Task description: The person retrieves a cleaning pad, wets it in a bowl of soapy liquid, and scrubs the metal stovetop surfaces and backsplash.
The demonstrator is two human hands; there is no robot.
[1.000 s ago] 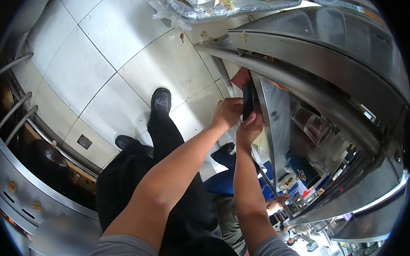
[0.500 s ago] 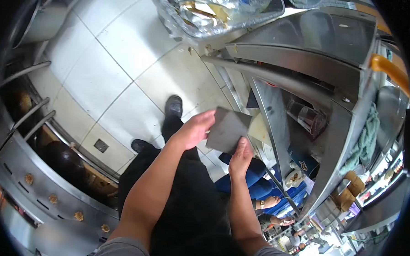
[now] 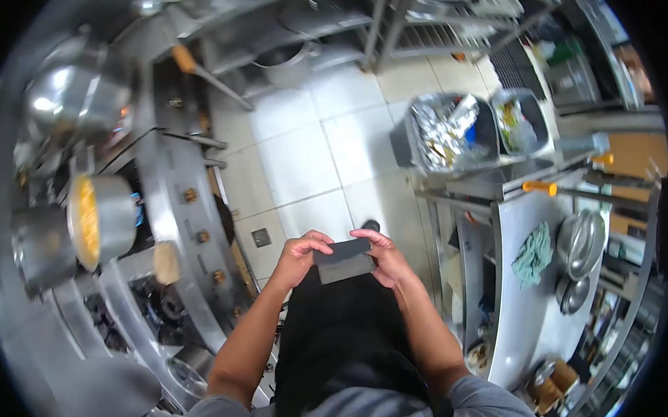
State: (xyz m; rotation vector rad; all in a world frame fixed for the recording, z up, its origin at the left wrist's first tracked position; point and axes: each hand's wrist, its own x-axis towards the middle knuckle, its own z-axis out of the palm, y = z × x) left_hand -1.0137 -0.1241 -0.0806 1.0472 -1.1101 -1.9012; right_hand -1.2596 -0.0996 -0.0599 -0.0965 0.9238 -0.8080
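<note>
A dark grey flat square piece [image 3: 345,263], with a lighter grey part below its upper edge, is held in front of the black apron. I cannot make out whether it is one folded sheet or two. My left hand [image 3: 302,253] pinches its left upper corner between thumb and fingers. At the other side my right hand [image 3: 387,261] grips the right edge, fingers along the top. Past the hands the tip of a dark shoe [image 3: 371,226] shows on the floor.
On the left is a stove [image 3: 199,232] with a pot of yellow food [image 3: 99,220]. Foil-filled bin [image 3: 418,149] and a smaller bin stand ahead right. The steel counter [image 3: 505,298] at right carries a green cloth [image 3: 532,254] and metal bowls [image 3: 580,245]. Pale tiles [image 3: 299,162] lie ahead.
The view has swung left and up, showing more of the stove and floor. The grey piece has been drawn closer and tipped, with both hands now at its upper corners.
</note>
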